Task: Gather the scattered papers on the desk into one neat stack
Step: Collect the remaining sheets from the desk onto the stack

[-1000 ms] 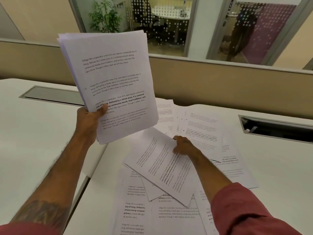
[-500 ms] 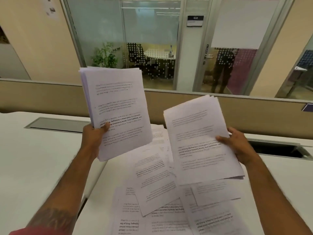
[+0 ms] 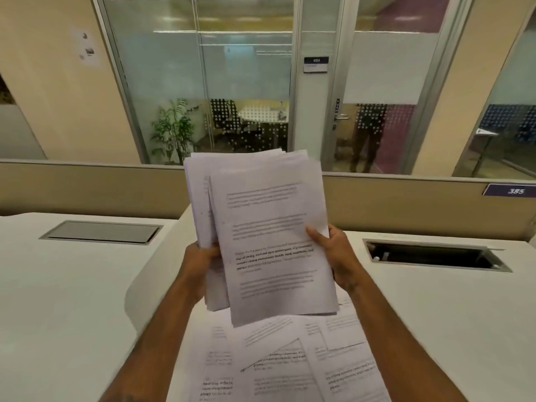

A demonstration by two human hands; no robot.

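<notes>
Nearest the camera, loose papers (image 3: 278, 364) lie overlapped at odd angles on the white desk (image 3: 72, 300), some skewed, printed side up, not yet gathered. Above them the held stack (image 3: 272, 242) is off the desk, between both hands at mid-frame. Left hand (image 3: 200, 262) has its grip closed on the stack's left edge, fingers mostly hidden behind the sheets; right hand (image 3: 338, 256) is clamped on the right edge, thumb lying across the front page. Stack's long axis runs near vertical, top edge away from the person and tipped slightly left, text facing the camera. It is not square: a back bundle juts out left and above the front bundle, with stepped edges at top and bottom. Risks, as judged: the two bundles are only loosely merged, so a slack pinch on either side could let the front sheets slide down and fan onto the desk; tapping the bundle down onto the uneven pile below rather than bare desk would likely leave it crooked; adding more skewed sheets before squaring would compound the offset. Farther off, a closed cable hatch (image 3: 101, 232) sits on the left, an open one (image 3: 432, 255) on the right, where a stray page could drop in. Beyond, a partition, then glass office walls.
</notes>
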